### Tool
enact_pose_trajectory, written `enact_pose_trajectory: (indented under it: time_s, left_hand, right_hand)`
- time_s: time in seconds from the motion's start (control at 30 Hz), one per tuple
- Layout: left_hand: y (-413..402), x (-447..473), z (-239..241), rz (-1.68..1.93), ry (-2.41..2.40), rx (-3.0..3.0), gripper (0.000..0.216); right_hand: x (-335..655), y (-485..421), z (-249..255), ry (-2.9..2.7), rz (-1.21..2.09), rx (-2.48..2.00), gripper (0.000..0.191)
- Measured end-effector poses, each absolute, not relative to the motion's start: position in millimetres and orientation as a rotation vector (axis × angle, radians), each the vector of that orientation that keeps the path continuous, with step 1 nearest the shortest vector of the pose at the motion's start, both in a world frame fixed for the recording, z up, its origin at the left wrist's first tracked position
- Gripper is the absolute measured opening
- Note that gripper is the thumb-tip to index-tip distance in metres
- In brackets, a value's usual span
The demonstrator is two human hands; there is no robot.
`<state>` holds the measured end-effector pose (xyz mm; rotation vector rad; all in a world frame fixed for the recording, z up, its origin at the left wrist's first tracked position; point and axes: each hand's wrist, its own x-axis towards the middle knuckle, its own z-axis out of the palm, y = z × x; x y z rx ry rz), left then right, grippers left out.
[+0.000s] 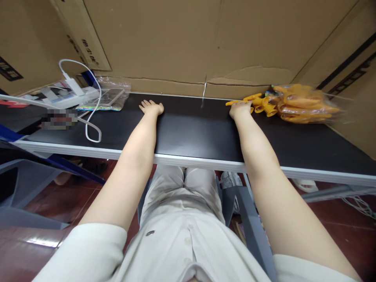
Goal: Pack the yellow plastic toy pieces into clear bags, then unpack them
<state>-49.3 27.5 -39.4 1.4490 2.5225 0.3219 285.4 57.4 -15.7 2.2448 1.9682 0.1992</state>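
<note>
My left hand [152,107] lies flat on the black tabletop [194,129] near its far edge, fingers stretched out, holding nothing. My right hand [241,108] rests at the far right of the table with its fingers on a yellow plastic toy piece [239,102]. More yellow pieces [263,105] lie right beside it, next to a clear bag of orange-yellow plastic parts [305,105]. Whether the fingers grip the piece or only touch it is unclear.
Cardboard sheets [182,43] wall in the back and sides of the table. At the far left lie a white charger with cable [88,102], a clear plastic pouch [113,96] and papers. Grey plastic chairs [26,184] stand below on a red floor.
</note>
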Motion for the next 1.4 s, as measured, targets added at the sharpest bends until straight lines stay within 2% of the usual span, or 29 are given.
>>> enact_pose_trajectory:
  time_s: [0.27,0.5,0.7,1.07,1.4]
  left_hand:
    - [9.0,-83.0,-28.9,0.167,2.565,1.414,0.089]
    - [4.5,-134.0,-41.7,0.45,2.722,1.158,0.091]
    - [7.2,-121.8,-34.3,0.41,2.706,1.291,0.079]
    - [3.2,-61.0,-6.4,0.023,2.394,1.921,0.065]
    - [7.6,-64.7,-4.2,0.247,2.198,2.119,0.038]
  right_hand:
    - [269.9,58.1,-20.1,1.907,0.347,2.193,0.059]
    - [266.3,45.0,-13.2,1.935,0.301,2.232,0.059]
    - [275.2,42.4,-12.3,2.018,0.215,2.27,0.058]
    - [298.7,47.1,-21.0,2.112,0.228,2.193,0.057]
    - [307.7,56.5,-26.2,2.172,0.163,2.211,0.058]
